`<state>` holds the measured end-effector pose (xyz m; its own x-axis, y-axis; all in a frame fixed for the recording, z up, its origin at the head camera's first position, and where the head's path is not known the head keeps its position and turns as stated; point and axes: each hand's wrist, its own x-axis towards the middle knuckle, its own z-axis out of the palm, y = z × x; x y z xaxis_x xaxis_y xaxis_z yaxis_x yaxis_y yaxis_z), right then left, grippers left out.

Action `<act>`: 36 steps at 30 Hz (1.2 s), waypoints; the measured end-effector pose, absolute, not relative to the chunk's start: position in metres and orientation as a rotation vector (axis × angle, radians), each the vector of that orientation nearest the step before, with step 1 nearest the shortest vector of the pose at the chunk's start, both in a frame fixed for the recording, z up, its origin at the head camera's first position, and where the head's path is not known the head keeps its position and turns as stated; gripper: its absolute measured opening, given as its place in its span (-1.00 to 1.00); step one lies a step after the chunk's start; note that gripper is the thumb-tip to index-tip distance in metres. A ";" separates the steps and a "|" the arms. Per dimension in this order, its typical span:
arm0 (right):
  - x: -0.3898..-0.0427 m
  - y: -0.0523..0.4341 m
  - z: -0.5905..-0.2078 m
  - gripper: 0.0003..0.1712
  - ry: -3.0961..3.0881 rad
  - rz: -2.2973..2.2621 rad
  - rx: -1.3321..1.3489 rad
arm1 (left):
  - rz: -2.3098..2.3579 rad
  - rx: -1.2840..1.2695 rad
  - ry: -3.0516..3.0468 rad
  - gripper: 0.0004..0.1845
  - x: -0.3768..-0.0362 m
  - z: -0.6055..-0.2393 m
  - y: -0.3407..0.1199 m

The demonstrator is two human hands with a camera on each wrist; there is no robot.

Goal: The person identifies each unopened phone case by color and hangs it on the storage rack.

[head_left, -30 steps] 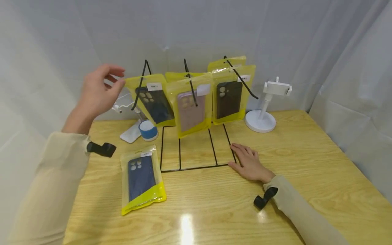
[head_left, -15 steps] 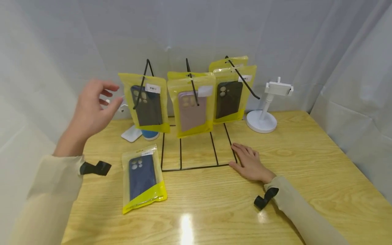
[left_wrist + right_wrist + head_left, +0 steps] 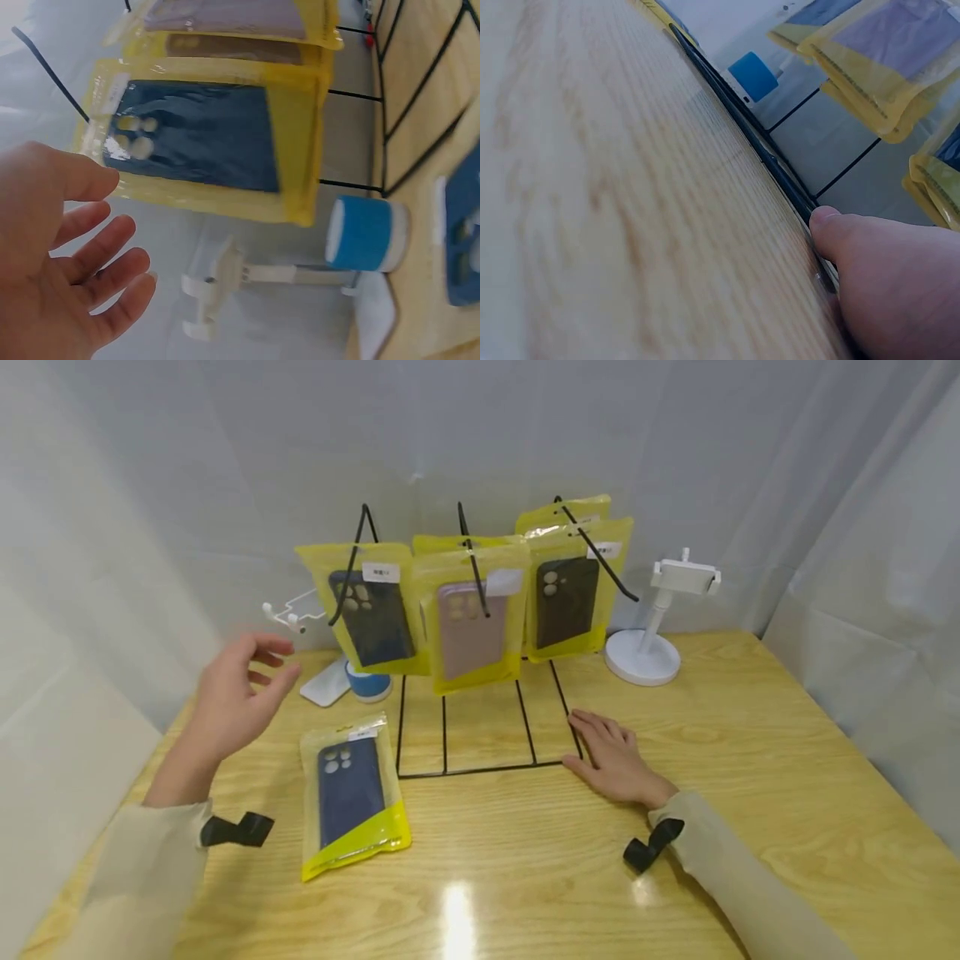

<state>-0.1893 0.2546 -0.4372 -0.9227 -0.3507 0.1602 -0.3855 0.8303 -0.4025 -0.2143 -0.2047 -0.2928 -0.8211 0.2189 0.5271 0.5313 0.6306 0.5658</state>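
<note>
My left hand (image 3: 234,702) hovers left of a black wire display rack (image 3: 480,772), fingers loosely bent, holding nothing. In the left wrist view, a bagged dark blue phone case (image 3: 195,135) hangs just beyond the thumb. The rack's left hook carries that yellow-edged bag; a bagged pink phone case (image 3: 472,639) hangs in the middle and a bagged black phone case (image 3: 566,606) on the right. Another bagged blue phone case (image 3: 351,793) lies on the table below the left hand. My right hand (image 3: 611,762) rests at the rack base's front right corner, its thumb touching the wire.
A white phone stand (image 3: 643,656) stands right of the rack. Behind the left bag are a blue and white cylinder (image 3: 369,683) and a second white stand (image 3: 327,683). A pale curtain (image 3: 420,435) hangs behind the wooden table (image 3: 540,868).
My left hand has moved away from the hanging blue case's bag and lowered toward the table. That bag swung left, then partly back. The right hand has stayed in place.
</note>
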 end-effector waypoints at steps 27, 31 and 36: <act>-0.190 0.254 -0.440 -0.24 -2.931 0.673 0.599 | -1.061 -0.393 -3.045 -0.37 -0.224 -0.392 -0.235; -0.190 0.254 -0.439 -0.24 -2.927 0.671 0.595 | -1.027 -0.332 -3.067 -0.27 -0.228 -0.396 -0.233; -0.189 0.256 -0.437 -0.24 -2.915 0.673 0.594 | -1.052 -0.303 -3.052 -0.23 -0.230 -0.398 -0.232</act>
